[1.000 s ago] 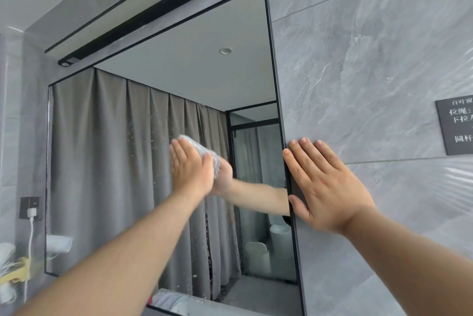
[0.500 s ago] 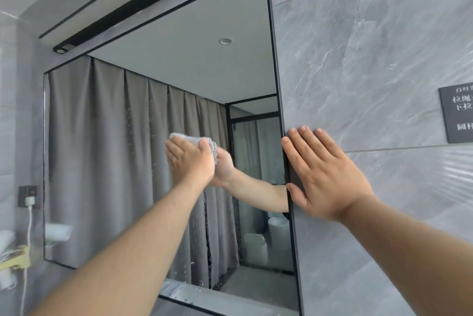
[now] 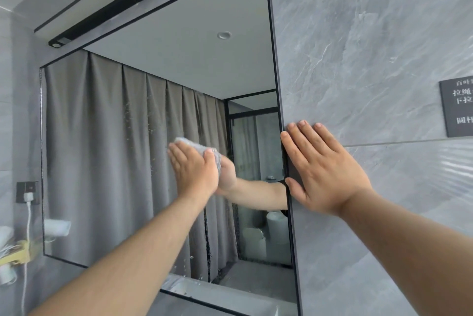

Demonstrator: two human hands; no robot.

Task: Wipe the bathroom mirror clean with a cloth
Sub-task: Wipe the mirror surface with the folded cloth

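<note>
A large black-framed mirror hangs on the grey tiled wall and reflects a grey curtain. Water spots and streaks dot its glass near the middle. My left hand presses a pale grey cloth flat against the glass, right of centre, with the fingers straight over it. Only the cloth's top edge and right side show past the fingers. My right hand lies flat on the wall tile, its thumb at the mirror's right frame edge.
A black light bar runs above the mirror. A dark sign with white lettering hangs on the wall at right. At the left, a wall socket holds a white charger and cable, with a gold-coloured holder below.
My left hand slid the cloth a little left and down over the glass, then tilted. The view has tipped upward slightly. My right hand stays flat on the wall.
</note>
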